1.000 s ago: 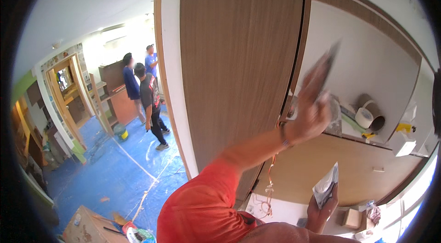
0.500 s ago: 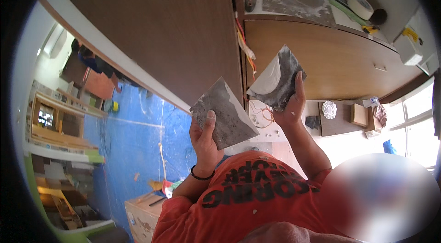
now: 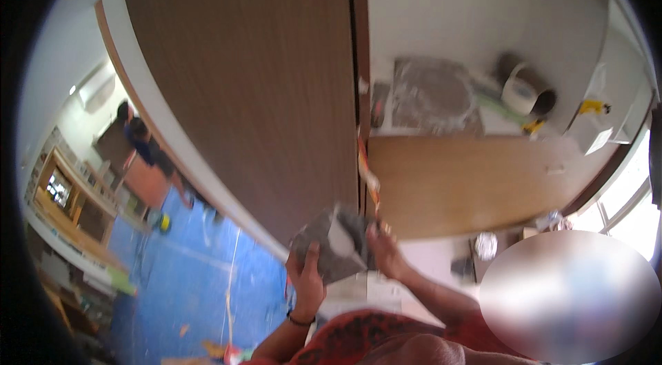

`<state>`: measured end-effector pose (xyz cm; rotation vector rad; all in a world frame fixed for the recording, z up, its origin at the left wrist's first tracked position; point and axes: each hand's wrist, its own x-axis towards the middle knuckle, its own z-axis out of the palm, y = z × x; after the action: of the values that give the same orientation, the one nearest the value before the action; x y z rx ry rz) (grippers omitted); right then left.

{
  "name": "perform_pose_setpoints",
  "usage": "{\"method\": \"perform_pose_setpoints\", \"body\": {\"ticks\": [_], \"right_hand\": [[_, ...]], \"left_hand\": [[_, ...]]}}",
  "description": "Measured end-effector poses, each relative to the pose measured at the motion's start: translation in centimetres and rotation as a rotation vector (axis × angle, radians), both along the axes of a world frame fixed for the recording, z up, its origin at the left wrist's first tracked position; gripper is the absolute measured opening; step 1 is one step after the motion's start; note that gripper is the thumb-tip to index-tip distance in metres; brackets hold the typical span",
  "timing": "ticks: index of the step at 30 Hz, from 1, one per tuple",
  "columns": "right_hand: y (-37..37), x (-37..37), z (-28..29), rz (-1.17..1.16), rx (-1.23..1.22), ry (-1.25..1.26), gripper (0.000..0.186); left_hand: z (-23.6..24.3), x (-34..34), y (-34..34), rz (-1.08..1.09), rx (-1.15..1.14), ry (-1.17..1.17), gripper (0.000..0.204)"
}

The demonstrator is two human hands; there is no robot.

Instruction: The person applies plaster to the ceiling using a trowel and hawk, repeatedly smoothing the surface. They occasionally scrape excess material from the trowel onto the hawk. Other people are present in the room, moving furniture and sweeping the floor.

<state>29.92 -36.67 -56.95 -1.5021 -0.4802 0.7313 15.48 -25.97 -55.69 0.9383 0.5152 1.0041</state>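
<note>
My left hand (image 3: 307,279) is wrapped round a grey, smeared square plate (image 3: 331,261), thumb across its face, low in the middle of the view. My right hand (image 3: 386,255) grips a second, darker plate (image 3: 360,230), tilted against or overlapping the first; the blur hides whether they touch. A pale lump of paste (image 3: 343,241) shows where the two plates meet. Behind them are a tall dark wooden cabinet door (image 3: 241,89) and, at its right, a lighter wooden panel (image 3: 469,186) below a shelf, with orange cords (image 3: 369,179) hanging at the gap.
A smeared board (image 3: 434,96), a tape roll (image 3: 517,96) and a dark tube (image 3: 545,99) lie on the shelf. At left, beyond a doorway, people (image 3: 148,144) stand over blue sheeting (image 3: 179,268) near a bucket (image 3: 162,224). A window (image 3: 620,199) is at right.
The view has swung about. My right hand and its plate have moved down and leftward onto the left plate; both now sit low, close together, where before they were apart.
</note>
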Motion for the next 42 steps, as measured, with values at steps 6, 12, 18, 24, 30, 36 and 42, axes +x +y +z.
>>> {"method": "perform_pose_setpoints", "body": {"ticks": [6, 12, 18, 24, 30, 36, 42], "right_hand": [[-4.1, -0.5, -0.7, -0.001, 0.097, 0.370, 0.064], [-7.0, -0.2, 0.0, 0.277, 0.969, 1.162, 0.051], [-10.7, 0.8, 0.0, -0.279, 0.654, 0.638, 0.047], [-10.6, 0.0, -0.5, -0.483, 0.826, 0.580, 0.049], [-13.2, 1.0, -0.2, -0.582, 1.022, 0.398, 0.052], [-16.5, 0.2, 0.4, -0.743, 0.945, 0.212, 0.051], [-15.7, -1.8, 0.4, -0.816, 0.992, 0.187, 0.050]], "left_hand": [[-0.4, 2.0, -0.1, -0.014, 0.261, -0.080, 0.031], [-2.2, 3.7, -2.7, -0.711, 1.264, -0.118, 0.058], [-2.5, 4.0, 0.0, -0.470, 1.593, 0.066, 0.053], [-3.3, 4.1, -3.2, -0.401, 0.492, 0.062, 0.043], [-3.6, 4.2, -6.0, -0.657, 0.500, 0.106, 0.036], [-2.8, 4.3, -4.6, -0.579, 0.235, 0.108, 0.029], [-2.1, 6.2, -4.7, -0.716, 0.206, 0.114, 0.023]]}}
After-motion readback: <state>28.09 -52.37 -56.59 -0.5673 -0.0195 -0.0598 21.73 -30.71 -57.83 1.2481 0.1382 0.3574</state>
